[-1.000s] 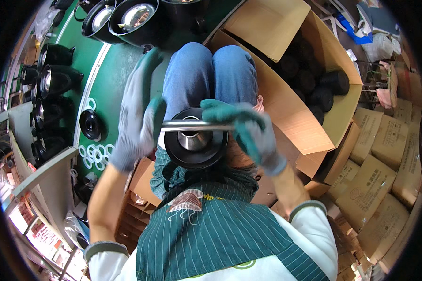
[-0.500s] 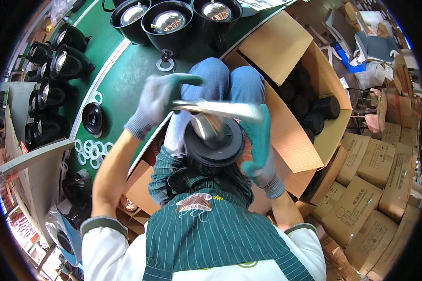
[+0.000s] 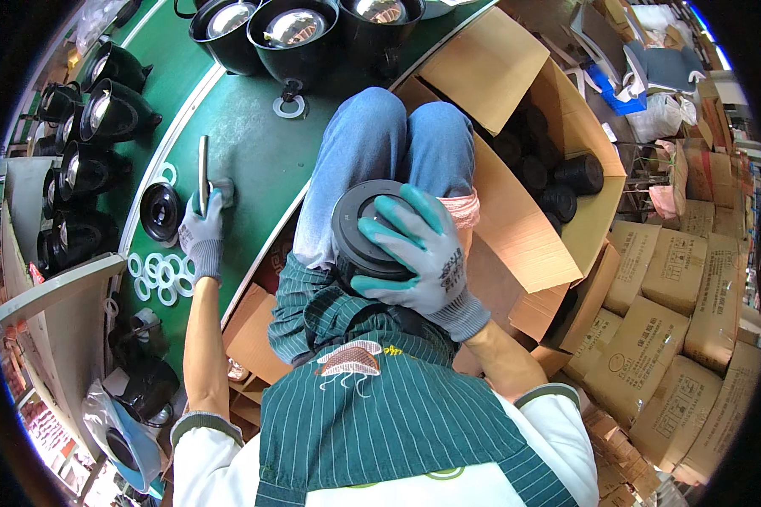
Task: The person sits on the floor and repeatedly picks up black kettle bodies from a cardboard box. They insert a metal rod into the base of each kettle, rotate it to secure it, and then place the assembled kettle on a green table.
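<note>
My left hand (image 3: 201, 232), in a grey and green glove, is closed on a metal T-shaped tool (image 3: 203, 165) with a long bar and a short cylindrical head, over the green table. Close beside it lies a black round lid-like part (image 3: 160, 211). Resting in my lap is a black round piece (image 3: 355, 221) with a flat, ringed top. My right hand (image 3: 423, 253), gloved the same way, grips this piece from the right, fingers spread over its top and thumb along its near edge. The piece's lower part is hidden.
Several white rings (image 3: 165, 275) lie on the green table (image 3: 254, 160). Black pots with shiny metal domes inside (image 3: 296, 51) stand at its far side, more along the left. An open carton (image 3: 558, 245) of black cylindrical parts is at my right, beside stacked cartons (image 3: 643, 346).
The T-shaped tool has come off the top of the black round piece and moved left to the table in my left hand. My right hand has moved onto the piece's top.
</note>
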Demonstrator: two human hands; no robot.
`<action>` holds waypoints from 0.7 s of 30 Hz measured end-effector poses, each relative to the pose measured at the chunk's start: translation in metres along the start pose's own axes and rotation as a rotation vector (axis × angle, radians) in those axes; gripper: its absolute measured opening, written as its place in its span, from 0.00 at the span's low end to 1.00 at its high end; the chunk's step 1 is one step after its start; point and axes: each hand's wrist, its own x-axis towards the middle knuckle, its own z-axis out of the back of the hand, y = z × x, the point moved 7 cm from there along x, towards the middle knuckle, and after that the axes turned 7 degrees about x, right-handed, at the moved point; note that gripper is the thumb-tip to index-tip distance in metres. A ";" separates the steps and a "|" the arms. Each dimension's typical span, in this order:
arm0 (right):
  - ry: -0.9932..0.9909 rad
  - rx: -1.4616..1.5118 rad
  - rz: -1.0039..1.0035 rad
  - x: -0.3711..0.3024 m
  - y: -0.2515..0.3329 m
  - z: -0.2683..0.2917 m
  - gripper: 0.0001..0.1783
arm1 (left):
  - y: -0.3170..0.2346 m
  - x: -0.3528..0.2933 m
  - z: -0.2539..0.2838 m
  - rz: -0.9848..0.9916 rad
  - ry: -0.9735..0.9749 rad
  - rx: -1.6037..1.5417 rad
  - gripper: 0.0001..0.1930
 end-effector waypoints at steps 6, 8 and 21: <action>0.001 -0.002 0.049 0.000 0.003 0.017 0.32 | -0.020 -0.013 0.011 -0.192 0.064 0.249 0.43; -0.079 0.035 0.086 0.007 0.009 0.049 0.34 | -0.050 -0.034 0.043 -0.284 -0.019 0.260 0.44; -0.076 1.608 -0.327 0.132 -0.020 -0.057 0.39 | -0.111 -0.070 0.167 -0.521 -0.267 -0.869 0.40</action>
